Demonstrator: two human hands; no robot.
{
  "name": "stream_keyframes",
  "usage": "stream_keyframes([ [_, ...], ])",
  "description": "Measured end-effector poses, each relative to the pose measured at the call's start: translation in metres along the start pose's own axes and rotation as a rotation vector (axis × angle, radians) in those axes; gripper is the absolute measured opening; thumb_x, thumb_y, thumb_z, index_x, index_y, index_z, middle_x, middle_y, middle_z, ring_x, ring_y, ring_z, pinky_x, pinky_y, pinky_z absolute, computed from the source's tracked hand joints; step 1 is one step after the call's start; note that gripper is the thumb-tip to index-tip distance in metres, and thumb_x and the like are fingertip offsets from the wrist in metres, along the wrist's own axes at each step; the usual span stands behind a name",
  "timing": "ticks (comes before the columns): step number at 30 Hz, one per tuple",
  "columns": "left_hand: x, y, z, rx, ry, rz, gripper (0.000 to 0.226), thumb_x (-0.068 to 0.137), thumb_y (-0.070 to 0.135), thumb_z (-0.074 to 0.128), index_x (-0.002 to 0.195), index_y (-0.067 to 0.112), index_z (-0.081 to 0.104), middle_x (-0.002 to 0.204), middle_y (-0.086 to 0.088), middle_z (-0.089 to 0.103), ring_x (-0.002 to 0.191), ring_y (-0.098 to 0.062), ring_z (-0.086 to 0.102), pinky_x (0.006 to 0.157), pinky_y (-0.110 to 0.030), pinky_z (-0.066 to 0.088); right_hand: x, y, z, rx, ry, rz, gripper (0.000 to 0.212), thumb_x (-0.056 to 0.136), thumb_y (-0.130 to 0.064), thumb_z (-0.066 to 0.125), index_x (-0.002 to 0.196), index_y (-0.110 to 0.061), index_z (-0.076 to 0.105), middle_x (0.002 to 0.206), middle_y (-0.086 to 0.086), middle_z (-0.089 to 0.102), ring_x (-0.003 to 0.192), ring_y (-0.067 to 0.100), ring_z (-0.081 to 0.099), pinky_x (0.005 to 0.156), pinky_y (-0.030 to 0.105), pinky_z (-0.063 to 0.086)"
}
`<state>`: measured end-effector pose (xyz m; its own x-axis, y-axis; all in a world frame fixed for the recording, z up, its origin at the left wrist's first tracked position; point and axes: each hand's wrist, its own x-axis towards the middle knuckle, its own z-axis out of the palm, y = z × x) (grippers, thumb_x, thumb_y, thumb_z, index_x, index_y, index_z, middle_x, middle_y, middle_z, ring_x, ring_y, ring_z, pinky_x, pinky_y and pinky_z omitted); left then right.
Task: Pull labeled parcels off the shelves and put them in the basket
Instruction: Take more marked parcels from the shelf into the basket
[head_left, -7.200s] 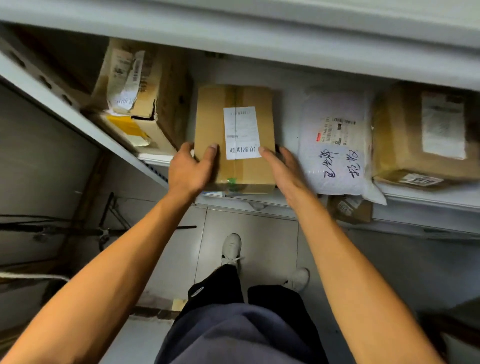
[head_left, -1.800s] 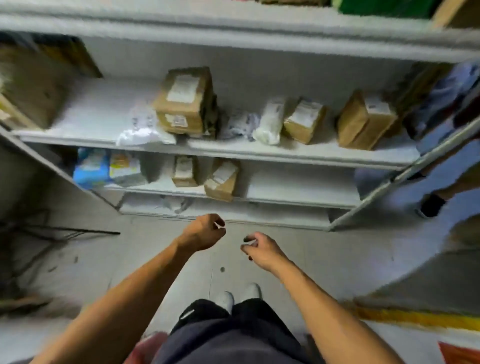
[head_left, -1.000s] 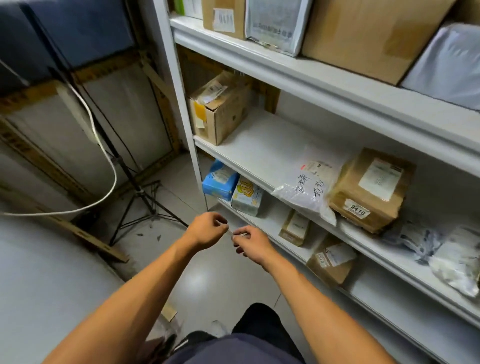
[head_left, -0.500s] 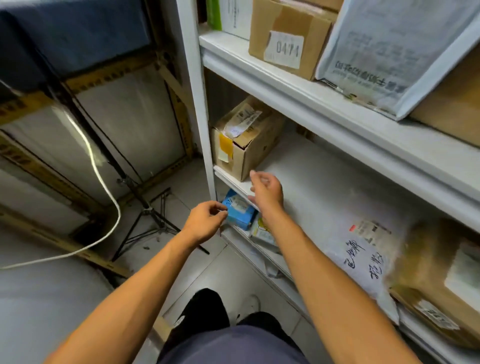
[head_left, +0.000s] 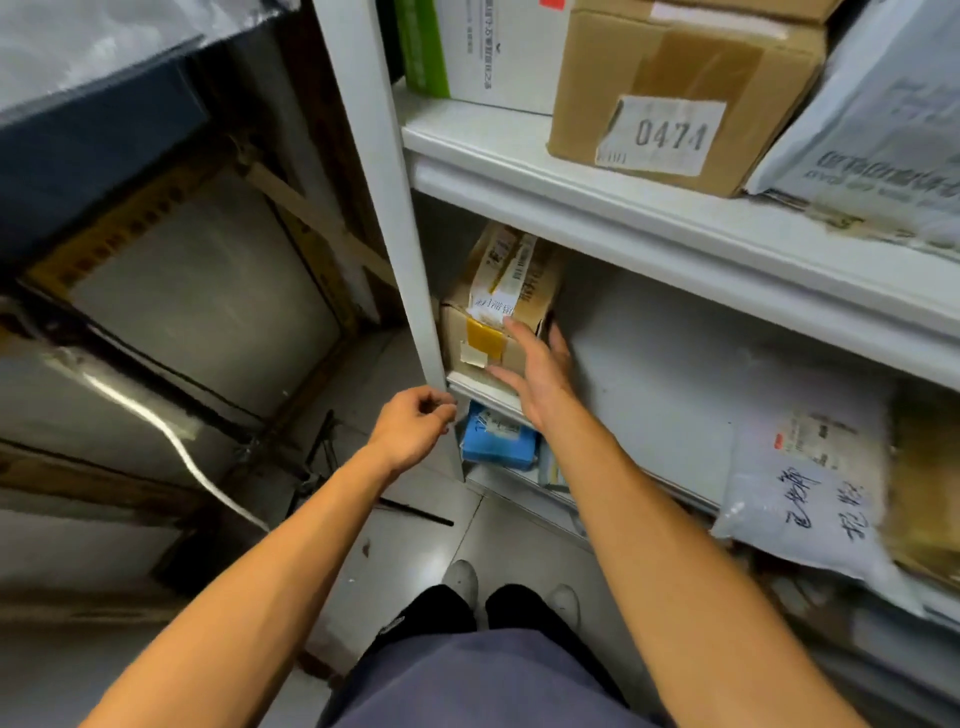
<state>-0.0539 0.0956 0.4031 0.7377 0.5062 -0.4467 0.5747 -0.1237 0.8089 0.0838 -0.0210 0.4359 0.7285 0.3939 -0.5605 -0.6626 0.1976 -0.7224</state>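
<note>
A brown cardboard parcel (head_left: 493, 306) with a white label and yellow tape stands at the left end of the middle shelf (head_left: 675, 374), against the white upright. My right hand (head_left: 535, 369) reaches onto that shelf with fingers spread, at the parcel's front right corner. My left hand (head_left: 415, 431) hangs loosely curled in front of the upright, holding nothing. No basket is in view.
A box labelled 0474 (head_left: 675, 93) and a grey mailer (head_left: 883, 119) sit on the upper shelf. A white mailer with handwriting (head_left: 810, 493) lies to the right. A blue packet (head_left: 498, 441) sits below. A white cable (head_left: 176, 441) and tripod legs cross the floor.
I have stepped closer to the shelf's left end. My right hand has moved up from the shelf edge to the brown parcel. My left hand stays curled near the upright.
</note>
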Motion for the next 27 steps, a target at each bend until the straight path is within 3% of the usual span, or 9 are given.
stream_keyframes([
  [2, 0.004, 0.003, -0.003, -0.029, -0.019, 0.020, 0.013, 0.097, 0.017, 0.060, 0.105, 0.021, 0.069, 0.096, -0.002, 0.071, 0.084, -0.015, 0.066, 0.085, -0.038, 0.057, -0.004, 0.000, -0.007, 0.051, -0.004, -0.033, 0.070, 0.089, -0.015, 0.074, 0.151, -0.023, 0.042, 0.144, 0.007, 0.056, 0.088, 0.017, 0.071, 0.091, 0.053, 0.058],
  [7, 0.005, 0.017, 0.007, -0.176, 0.022, 0.064, 0.018, 0.102, 0.016, 0.053, 0.114, 0.015, 0.066, 0.104, -0.006, 0.066, 0.086, -0.014, 0.063, 0.078, -0.030, 0.051, -0.020, 0.007, -0.041, 0.147, -0.043, -0.106, 0.046, 0.093, -0.009, 0.068, 0.136, -0.021, 0.056, 0.129, 0.005, 0.068, 0.114, 0.027, 0.068, 0.096, 0.051, 0.056],
  [10, 0.002, 0.025, 0.016, -0.259, 0.046, 0.005, 0.018, 0.105, 0.020, 0.047, 0.118, 0.016, 0.059, 0.107, -0.007, 0.062, 0.087, -0.016, 0.061, 0.073, -0.029, 0.053, -0.033, 0.013, -0.060, 0.170, -0.062, -0.142, 0.038, 0.095, -0.004, 0.063, 0.128, -0.023, 0.061, 0.126, 0.004, 0.070, 0.118, 0.027, 0.066, 0.094, 0.046, 0.058],
  [17, -0.021, 0.041, 0.030, -0.382, -0.032, -0.037, 0.044, 0.106, 0.044, 0.040, 0.133, 0.010, 0.051, 0.111, -0.004, 0.061, 0.103, -0.022, 0.063, 0.083, -0.033, 0.055, -0.065, 0.025, -0.100, 0.136, -0.077, -0.146, 0.053, 0.094, 0.003, 0.062, 0.142, -0.015, 0.050, 0.132, 0.011, 0.066, 0.119, 0.029, 0.066, 0.093, 0.046, 0.059],
  [22, -0.027, 0.031, 0.034, -0.359, -0.123, 0.058, 0.097, 0.081, 0.076, 0.056, 0.157, 0.026, 0.024, 0.154, -0.008, 0.038, 0.134, -0.029, 0.046, 0.102, -0.045, 0.048, -0.082, 0.031, -0.120, 0.023, -0.081, -0.191, 0.069, 0.092, 0.004, 0.064, 0.153, -0.015, 0.038, 0.130, 0.010, 0.068, 0.118, 0.030, 0.067, 0.097, 0.052, 0.056],
  [25, -0.032, 0.034, 0.037, -0.300, -0.252, 0.147, 0.118, 0.059, 0.075, 0.059, 0.159, 0.038, 0.009, 0.154, 0.007, 0.030, 0.127, -0.012, 0.044, 0.103, -0.034, 0.038, -0.092, 0.041, -0.127, -0.057, -0.079, -0.201, 0.082, 0.089, 0.008, 0.066, 0.158, -0.016, 0.029, 0.142, 0.012, 0.059, 0.121, 0.029, 0.065, 0.096, 0.055, 0.055],
  [27, -0.031, 0.034, 0.040, -0.275, -0.343, 0.182, 0.131, 0.051, 0.076, 0.070, 0.159, 0.037, 0.007, 0.150, 0.007, 0.038, 0.111, -0.001, 0.059, 0.092, -0.017, 0.047, -0.099, 0.048, -0.129, -0.106, -0.067, -0.207, 0.085, 0.086, 0.009, 0.069, 0.157, -0.018, 0.030, 0.147, 0.011, 0.053, 0.122, 0.027, 0.064, 0.091, 0.049, 0.059],
])
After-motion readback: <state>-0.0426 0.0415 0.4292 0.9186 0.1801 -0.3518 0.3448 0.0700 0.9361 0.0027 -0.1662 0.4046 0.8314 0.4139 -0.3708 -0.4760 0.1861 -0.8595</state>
